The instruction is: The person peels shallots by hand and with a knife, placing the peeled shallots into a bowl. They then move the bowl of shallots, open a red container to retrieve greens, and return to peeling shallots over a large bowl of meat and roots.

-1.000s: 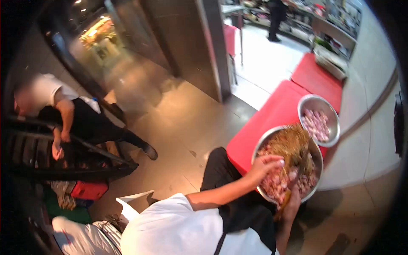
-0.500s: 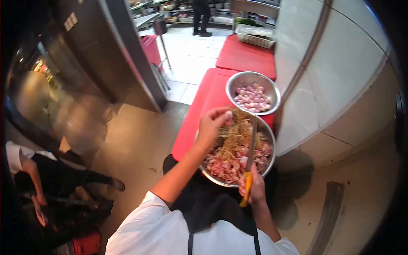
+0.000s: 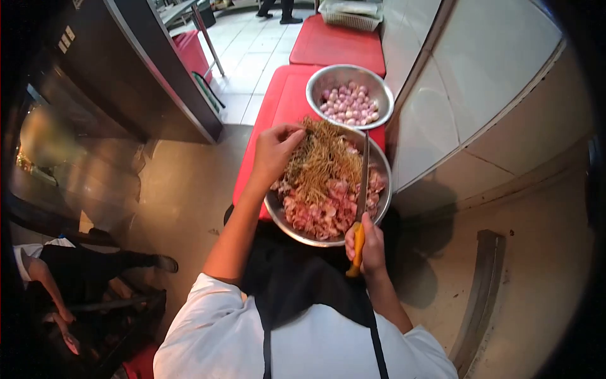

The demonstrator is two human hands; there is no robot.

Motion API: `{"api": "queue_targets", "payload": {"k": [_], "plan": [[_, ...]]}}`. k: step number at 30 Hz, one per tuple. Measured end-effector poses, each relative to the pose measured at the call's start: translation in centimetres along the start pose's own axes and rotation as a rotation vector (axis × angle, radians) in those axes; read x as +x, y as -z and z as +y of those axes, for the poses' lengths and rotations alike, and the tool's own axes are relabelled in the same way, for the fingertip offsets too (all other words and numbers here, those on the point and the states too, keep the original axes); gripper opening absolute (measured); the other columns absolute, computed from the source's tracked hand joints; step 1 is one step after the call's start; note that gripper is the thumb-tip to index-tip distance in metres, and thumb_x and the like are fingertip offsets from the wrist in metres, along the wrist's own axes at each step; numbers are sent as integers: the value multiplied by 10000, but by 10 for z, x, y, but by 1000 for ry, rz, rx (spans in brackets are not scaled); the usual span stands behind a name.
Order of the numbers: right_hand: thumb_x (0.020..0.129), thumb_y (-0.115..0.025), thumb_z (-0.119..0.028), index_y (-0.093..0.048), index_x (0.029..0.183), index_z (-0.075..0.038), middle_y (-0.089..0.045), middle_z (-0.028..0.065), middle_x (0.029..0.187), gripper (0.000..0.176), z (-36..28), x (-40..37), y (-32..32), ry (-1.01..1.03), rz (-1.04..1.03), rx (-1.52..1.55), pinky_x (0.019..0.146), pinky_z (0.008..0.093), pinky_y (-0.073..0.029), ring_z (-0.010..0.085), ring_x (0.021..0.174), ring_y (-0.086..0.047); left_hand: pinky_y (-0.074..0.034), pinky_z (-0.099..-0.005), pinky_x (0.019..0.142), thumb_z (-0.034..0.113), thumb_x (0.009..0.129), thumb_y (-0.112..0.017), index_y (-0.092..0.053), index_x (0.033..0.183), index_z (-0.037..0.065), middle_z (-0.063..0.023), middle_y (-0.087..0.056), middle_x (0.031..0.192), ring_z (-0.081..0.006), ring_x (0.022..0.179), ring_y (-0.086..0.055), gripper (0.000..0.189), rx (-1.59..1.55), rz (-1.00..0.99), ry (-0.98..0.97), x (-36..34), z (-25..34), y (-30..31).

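1. The right hand (image 3: 368, 246) has its fingers wrapped around the yellow handle (image 3: 356, 249) of a knife (image 3: 363, 189), at the near right edge of the large bowl (image 3: 273, 211)
2. The knife points away from the person, its blade lying across the view of the right part of the large bowl, with the tip close to the small bowl (image 3: 314, 101)
3. The left hand (image 3: 276, 151) is at the far left side of the large bowl, fingers bent and thumb drawn in beside the brown stringy roots (image 3: 319, 161); whether they pinch anything is hard to tell
4. In the large bowl, the roots are heaped in the far and middle part, with reddish peels (image 3: 322, 215) mostly on the near side and some to the right
5. The small bowl, just beyond the large one, holds pink and white bulbs (image 3: 350, 104) and rests on the red tabletop (image 3: 278, 95)
6. The large bowl overlaps the near end of that tabletop and the black apron (image 3: 303, 271); what bears it is hidden
7. Farther off, a second red surface (image 3: 338, 47) carries a white basket (image 3: 350, 19), beside the tiled wall (image 3: 435, 95) on the right
8. Another person (image 3: 69, 271) is at the near left, and the legs (image 3: 278, 9) of someone else show at the far end
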State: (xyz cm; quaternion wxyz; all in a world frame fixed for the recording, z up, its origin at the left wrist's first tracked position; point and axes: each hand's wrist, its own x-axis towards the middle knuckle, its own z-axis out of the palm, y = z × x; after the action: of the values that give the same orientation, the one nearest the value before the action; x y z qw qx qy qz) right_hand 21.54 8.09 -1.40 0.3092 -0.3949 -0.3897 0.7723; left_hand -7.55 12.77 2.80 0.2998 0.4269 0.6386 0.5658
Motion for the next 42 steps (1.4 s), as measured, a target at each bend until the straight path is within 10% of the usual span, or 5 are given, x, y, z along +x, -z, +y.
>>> {"api": "queue_targets", "payload": {"k": [5,13,21,34,42], "plan": [[1064,-400,-484,-518,775,-56,-491,34,579,529,-3,0,-7,51,27,-48,390,220,-369,92,411,-440,-542,-308,692,180,878,-746,-713,1002,-26,-96,-719,862,-178,732,-692,242,285,-94,-17,-74,-20,17],[1065,-442,-429,-502,964,-72,-517,39,613,376,-1,0,-11,100,13,-111,389,217,-384,88,424,-453,-488,-450,943,371,737,-847,-651,1090,-66,-201,-618,1182,-377,1114,-594,595,757,209,-388,-72,-10,-27],[1062,-462,-406,-489,913,-77,-523,41,623,362,-7,-11,-2,148,49,-81,391,219,-388,88,428,-462,-505,-516,746,152,716,-792,-570,928,-6,-237,-638,865,-455,847,-626,345,644,97,-349,-44,-25,-44],[1074,-428,-378,-515,912,-64,-505,29,611,363,-17,-8,2,153,92,-102,405,217,-363,79,427,-440,-519,-468,768,109,854,-674,-555,1215,-50,-266,-680,995,-448,928,-658,412,474,192,-415,-55,10,6],[1077,-418,-356,-518,1148,-38,-498,17,610,340,-15,-7,7,154,87,-85,406,218,-362,74,435,-436,-499,-353,878,53,864,-610,-572,1242,-56,-116,-693,1053,-199,952,-637,396,35,30,-253,-45,28,2]]}}
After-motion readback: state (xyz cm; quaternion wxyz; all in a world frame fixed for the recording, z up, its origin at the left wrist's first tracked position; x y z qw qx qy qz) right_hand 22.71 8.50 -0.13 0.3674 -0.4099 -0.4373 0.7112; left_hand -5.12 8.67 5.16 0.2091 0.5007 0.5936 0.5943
